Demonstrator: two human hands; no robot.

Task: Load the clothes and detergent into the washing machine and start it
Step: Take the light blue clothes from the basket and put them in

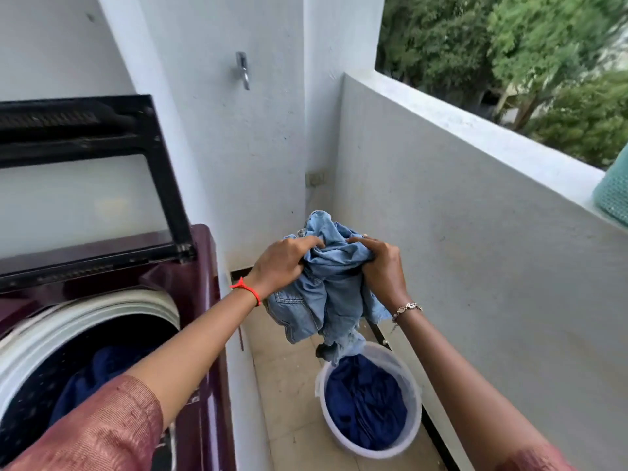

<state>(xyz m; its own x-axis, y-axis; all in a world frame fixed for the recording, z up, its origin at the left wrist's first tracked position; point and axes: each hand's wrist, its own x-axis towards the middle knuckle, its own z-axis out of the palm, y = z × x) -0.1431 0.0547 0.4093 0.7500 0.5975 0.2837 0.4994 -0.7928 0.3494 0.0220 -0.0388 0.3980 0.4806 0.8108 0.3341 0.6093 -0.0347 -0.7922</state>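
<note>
Fingers (307,244) of the left hand (282,263) and right hand (382,266) curled tightly into a bunched pale denim garment (323,297), held in the air above a white bucket (331,426) of dark blue clothes (363,402). Just left, the washing machine (204,283) stood open, lid (166,185) raised; narrow floor (289,385) lay between.

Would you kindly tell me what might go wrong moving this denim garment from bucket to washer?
The denim garment, bunched in the left hand and right hand, trails an end to the bucket rim; it might drag the dark blue cloth out or tip the bucket. Swung leftwards, it might catch the raised washing machine lid.
</note>
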